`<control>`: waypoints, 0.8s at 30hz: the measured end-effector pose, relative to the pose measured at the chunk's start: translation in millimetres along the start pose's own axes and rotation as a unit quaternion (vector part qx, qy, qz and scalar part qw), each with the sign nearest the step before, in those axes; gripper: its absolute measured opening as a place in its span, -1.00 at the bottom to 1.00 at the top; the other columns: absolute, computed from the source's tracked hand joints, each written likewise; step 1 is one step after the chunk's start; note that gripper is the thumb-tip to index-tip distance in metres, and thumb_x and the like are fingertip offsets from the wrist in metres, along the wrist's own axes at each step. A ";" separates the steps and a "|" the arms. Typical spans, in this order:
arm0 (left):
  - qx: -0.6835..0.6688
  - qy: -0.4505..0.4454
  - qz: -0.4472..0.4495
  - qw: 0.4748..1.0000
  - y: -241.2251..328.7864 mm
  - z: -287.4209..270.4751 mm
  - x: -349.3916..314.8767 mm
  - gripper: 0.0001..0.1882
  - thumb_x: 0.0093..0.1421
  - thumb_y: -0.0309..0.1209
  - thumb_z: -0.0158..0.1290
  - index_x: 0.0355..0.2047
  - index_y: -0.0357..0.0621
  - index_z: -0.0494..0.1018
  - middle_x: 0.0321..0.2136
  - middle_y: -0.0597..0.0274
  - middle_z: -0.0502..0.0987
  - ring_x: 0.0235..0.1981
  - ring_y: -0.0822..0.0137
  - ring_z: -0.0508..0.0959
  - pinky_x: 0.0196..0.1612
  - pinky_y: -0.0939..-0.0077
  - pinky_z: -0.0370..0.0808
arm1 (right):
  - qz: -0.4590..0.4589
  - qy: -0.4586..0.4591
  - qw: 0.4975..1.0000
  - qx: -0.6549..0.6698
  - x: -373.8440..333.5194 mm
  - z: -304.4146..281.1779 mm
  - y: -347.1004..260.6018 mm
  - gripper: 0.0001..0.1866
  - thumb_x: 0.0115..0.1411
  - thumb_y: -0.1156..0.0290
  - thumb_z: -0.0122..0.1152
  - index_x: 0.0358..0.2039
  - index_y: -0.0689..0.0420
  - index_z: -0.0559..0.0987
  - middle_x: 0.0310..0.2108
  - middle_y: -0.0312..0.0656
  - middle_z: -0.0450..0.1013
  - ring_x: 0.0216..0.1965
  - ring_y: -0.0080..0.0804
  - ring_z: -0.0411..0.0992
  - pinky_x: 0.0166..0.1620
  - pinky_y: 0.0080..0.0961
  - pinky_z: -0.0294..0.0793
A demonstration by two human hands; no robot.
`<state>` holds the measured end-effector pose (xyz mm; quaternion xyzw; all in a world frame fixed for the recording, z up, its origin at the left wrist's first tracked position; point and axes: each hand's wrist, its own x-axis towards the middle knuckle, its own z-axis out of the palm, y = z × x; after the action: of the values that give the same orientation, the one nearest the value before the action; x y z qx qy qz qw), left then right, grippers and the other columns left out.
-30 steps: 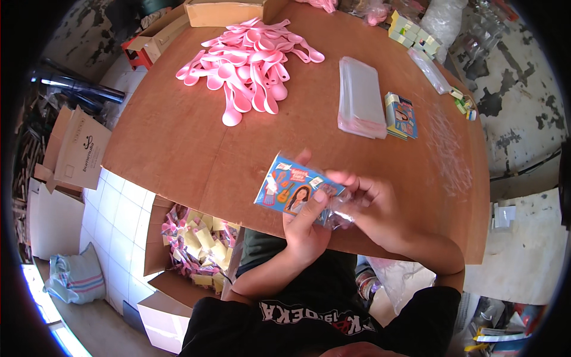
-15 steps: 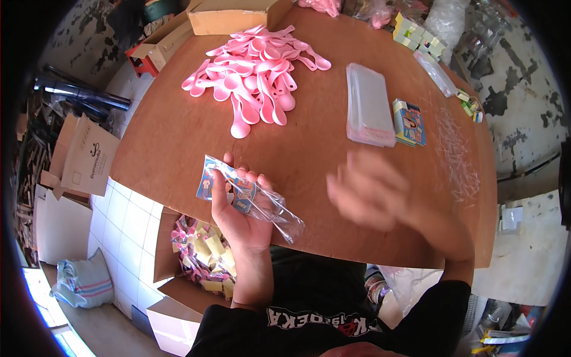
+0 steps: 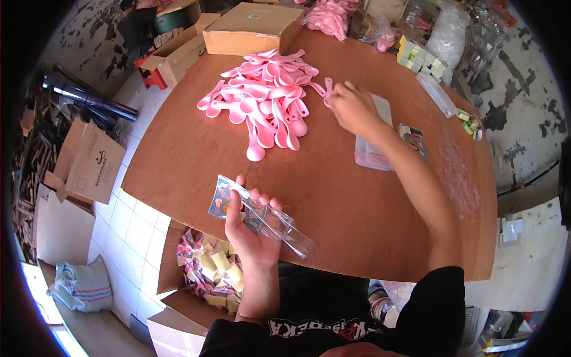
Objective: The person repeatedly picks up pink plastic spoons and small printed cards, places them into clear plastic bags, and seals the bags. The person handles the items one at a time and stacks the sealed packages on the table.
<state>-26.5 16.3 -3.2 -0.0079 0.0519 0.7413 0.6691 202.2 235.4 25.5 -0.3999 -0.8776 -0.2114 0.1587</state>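
My left hand [image 3: 254,233] is closed on a clear plastic bag [image 3: 292,235] at the table's near edge. A printed blue card [image 3: 219,200] shows at the bag's far left end, under my thumb. My right arm stretches over the table, and the fingers of my right hand [image 3: 355,109] are pinched on a pink spoon [image 3: 328,87] at the right side of a heaped pile of pink spoons [image 3: 262,95]. A stack of clear bags [image 3: 370,156] lies beneath my right wrist, partly hidden. Beside it, a small stack of printed cards [image 3: 413,139] is partly covered by my forearm.
The brown table [image 3: 184,166] also carries a cardboard box [image 3: 253,28] at the back and thin clear strips [image 3: 455,178] at the right. Left of my lap, an open carton holds several packed pink and yellow pieces [image 3: 214,268]. Bundled pink goods [image 3: 326,19] lie at the far edge.
My right hand has swung forward from the near right of the table to the pile and taken hold of a spoon. My left hand still holds the bag and card; the whole view has shifted slightly.
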 end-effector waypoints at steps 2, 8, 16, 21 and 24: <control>0.010 0.001 0.001 1.000 0.5 -0.6 2.5 -0.69 0.36 -0.30 -0.13 0.03 -0.18 0.32 -0.33 0.17 0.46 -0.30 0.32 0.51 -0.15 0.34 0.50 | 0.001 -0.038 0.999 0.022 -11.7 -21.0 -29.2 -0.92 0.06 0.44 0.25 -0.40 0.12 0.61 -0.31 -0.26 0.46 -0.20 -0.24 0.42 -0.14 -0.27 0.46; 0.013 0.052 -0.007 0.999 -6.0 2.8 5.5 -0.63 0.33 -0.24 -0.06 0.08 -0.11 0.27 -0.34 0.17 0.46 -0.27 0.25 0.49 -0.10 0.26 0.50 | 0.027 -0.121 0.929 0.349 -29.8 -73.9 -84.3 -0.90 0.09 0.48 0.19 -0.38 0.19 0.62 -0.43 -0.09 0.50 -0.35 -0.06 0.49 -0.23 -0.24 0.48; 0.034 0.050 0.009 0.998 -16.0 8.7 1.5 -0.61 0.32 -0.24 -0.04 0.07 -0.14 0.26 -0.26 0.10 0.43 -0.18 0.17 0.46 0.00 0.19 0.46 | -0.083 -0.149 0.946 0.277 -45.5 -51.9 -60.4 -0.66 0.05 0.54 0.25 -0.10 0.14 0.56 -0.11 -0.22 0.42 -0.04 -0.20 0.39 -0.04 -0.29 0.44; 0.040 0.032 0.032 0.998 -18.2 9.4 -5.4 -0.64 0.32 -0.25 -0.05 0.06 -0.13 0.28 -0.26 0.11 0.43 -0.18 0.17 0.47 -0.03 0.21 0.49 | -0.056 -0.117 0.949 0.287 -58.9 -57.7 -78.1 -0.81 0.09 0.45 0.24 -0.24 0.13 0.60 -0.23 -0.21 0.44 -0.13 -0.24 0.42 -0.14 -0.31 0.48; 0.045 0.044 0.037 0.997 -22.4 11.5 -10.7 -0.63 0.32 -0.25 -0.05 0.06 -0.13 0.28 -0.26 0.11 0.43 -0.18 0.18 0.47 -0.03 0.21 0.49 | -0.008 -0.171 0.950 0.262 -69.1 -68.5 -78.8 -0.81 0.08 0.48 0.26 -0.26 0.18 0.58 -0.21 -0.18 0.44 -0.24 -0.18 0.47 -0.20 -0.32 0.47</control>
<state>-2.5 9.0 7.6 -0.0089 0.1146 0.7617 0.6376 192.6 110.9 34.2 -0.3676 -0.9191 0.0969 0.1036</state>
